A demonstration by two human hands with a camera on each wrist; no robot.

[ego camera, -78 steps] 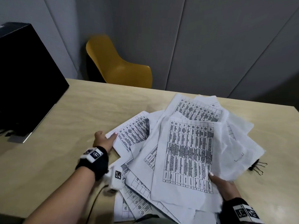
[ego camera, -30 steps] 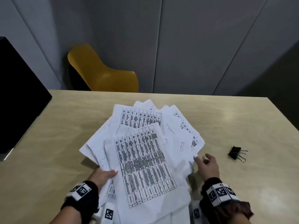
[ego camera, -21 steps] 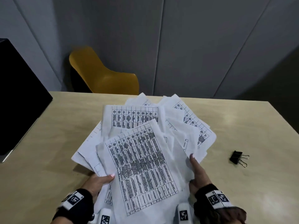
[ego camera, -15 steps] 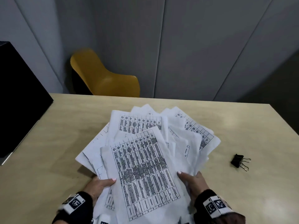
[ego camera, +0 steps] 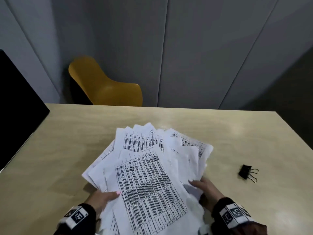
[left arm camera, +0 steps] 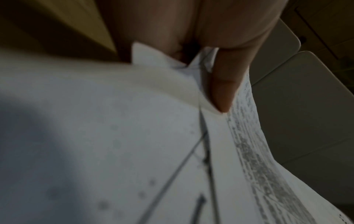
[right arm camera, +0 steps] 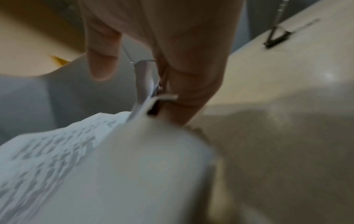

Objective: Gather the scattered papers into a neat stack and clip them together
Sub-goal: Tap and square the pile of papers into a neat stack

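Wooden table, both hands' fingers pinching fanned papers, long axis pointing away.

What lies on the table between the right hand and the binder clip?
Nothing: in the head view, bare table separates the right hand, gripping the papers, from the binder clip.

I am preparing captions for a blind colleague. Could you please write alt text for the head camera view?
Two hands hold a fanned, uneven bunch of printed papers above a wooden table, the left hand at its left edge, the right hand at its right. A black binder clip lies on the table to the right; a yellow chair stands behind.
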